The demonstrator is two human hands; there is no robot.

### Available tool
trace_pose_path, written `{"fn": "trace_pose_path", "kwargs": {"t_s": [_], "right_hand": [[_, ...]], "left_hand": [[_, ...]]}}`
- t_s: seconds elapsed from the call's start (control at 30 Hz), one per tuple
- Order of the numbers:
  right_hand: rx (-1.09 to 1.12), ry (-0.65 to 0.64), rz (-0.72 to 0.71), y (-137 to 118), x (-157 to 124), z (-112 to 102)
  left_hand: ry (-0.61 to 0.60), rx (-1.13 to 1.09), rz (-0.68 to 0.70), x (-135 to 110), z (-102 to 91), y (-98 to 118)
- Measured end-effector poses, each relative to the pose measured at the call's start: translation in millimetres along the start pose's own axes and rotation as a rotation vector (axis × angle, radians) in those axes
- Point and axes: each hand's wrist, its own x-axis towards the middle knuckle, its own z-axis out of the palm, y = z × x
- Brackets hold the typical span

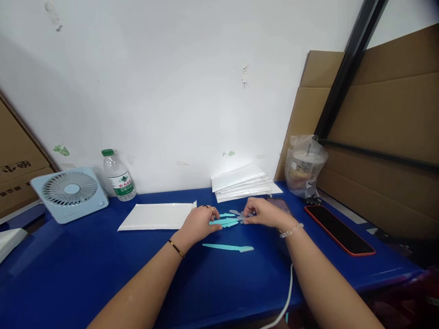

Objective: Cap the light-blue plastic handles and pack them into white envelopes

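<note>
My left hand [199, 224] is closed round the ends of several teal eyebrow razors [227, 222], which point right. Close by, my right hand [263, 212] pinches at small translucent plastic pieces [240, 216] beside the razor tips; whether these are caps I cannot tell. Nearer to me, a single teal eyebrow razor [224, 247] lies flat on the blue table [206, 288]. Left of my left hand, a white padded envelope [154, 216] lies on the tabletop.
A stack of white envelopes [242, 182] leans by the wall. At left are a blue fan [71, 192] and a water bottle [120, 176]. To the right are a bagged drink cup [305, 167], a red-edged phone [338, 230] and a white cable [288, 292].
</note>
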Motion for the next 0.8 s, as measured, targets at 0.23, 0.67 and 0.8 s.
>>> {"fn": "trace_pose_path", "kwargs": {"t_s": [0.23,0.67,0.8], "right_hand": [[0.119,-0.269,-0.065,-17,-5,0],[0.615,0.086,0.018,-15,0,2],[0.704,0.232,0.0,-13,2,1]], "left_hand": [[-0.241,-0.046,0.175,-9,10.5,17],[-0.136,-0.439,-0.125,-4,-1.3,-9],[-0.019,-0.41,-0.107,-1,-4.0,-13]]}}
